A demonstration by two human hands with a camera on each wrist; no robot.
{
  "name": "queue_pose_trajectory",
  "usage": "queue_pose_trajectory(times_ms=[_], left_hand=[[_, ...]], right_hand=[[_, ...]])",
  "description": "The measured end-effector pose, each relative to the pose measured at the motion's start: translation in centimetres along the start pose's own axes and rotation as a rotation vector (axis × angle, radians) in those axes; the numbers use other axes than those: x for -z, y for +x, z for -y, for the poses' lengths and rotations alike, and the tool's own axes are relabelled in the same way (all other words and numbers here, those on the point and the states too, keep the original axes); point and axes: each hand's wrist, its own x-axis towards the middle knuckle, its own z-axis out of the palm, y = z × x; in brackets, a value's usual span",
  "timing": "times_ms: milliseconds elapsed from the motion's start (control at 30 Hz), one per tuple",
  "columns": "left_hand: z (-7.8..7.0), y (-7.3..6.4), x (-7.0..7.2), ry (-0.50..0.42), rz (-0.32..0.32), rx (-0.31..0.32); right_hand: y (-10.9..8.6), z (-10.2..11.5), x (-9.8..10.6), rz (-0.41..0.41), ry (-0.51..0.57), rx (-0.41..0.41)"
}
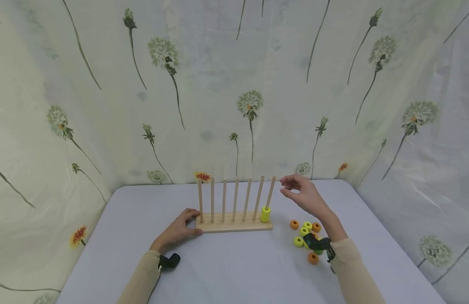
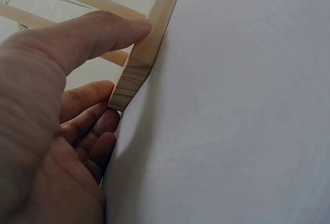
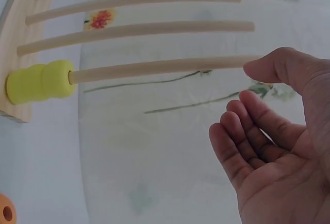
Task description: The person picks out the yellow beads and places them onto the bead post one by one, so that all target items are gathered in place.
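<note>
In head view alone, bead cluster (image 1: 303,233), seven pegs (image 1: 235,200)

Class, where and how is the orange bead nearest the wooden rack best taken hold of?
Best, I judge, pinch the orange bead by its rounded outer wall, coming from above and the wooden rack side: no other bead crowds it there, and its visible hole is left uncovered.

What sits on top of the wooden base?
Seven pegs stand on the base; yellow beads circle the rightmost in the head view, covering its lower end, so that part cannot be seen.
</note>
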Motion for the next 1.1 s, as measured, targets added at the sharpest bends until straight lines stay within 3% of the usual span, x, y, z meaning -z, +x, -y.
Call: queue_pose_trajectory(times_ms=[600,1100], left_hand=[[0.2,0.1,0.2,0.016,-0.004,-0.022],[0.3,0.0,-0.1,0.001,0.003,-0.004]], right_hand=[[-4.5,-4.6,-0.2,0.044,-0.049,-0.1],[-8.5,-7.9,1.0,0.035,-0.087,-0.156]])
